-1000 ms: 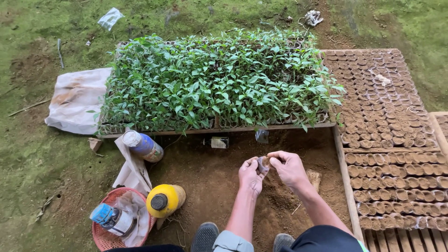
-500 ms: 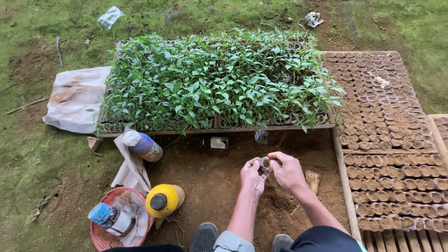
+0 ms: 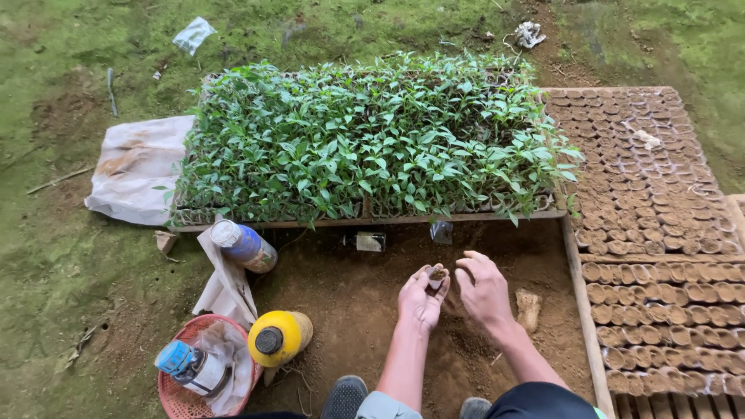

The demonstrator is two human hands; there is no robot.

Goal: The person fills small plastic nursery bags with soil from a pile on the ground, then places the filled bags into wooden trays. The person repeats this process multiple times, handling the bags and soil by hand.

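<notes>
Head view, left hand (image 3: 421, 299): palm up over the bare soil (image 3: 349, 310), fingers curled round a small soil-filled pot (image 3: 436, 275); pot upright, mouth up, held at the fingertips.
Head view, right hand (image 3: 483, 289): just beside the pot, fingers loosely bent, apparently holding nothing; fingertips near the rim, contact unclear.
Pot position: in the air between both hands, in front of the seedling tray (image 3: 365, 147).
Surroundings: rows of filled pots (image 3: 660, 233) to the right; yellow bottle (image 3: 278, 337), blue-and-white bottle (image 3: 243, 244) and red basket (image 3: 194, 372) to the left.
Doing it well: likely keep the pot level so soil stays in, support it from below, press lightly with the right fingertips; a hard squeeze could collapse the soft wall.
</notes>
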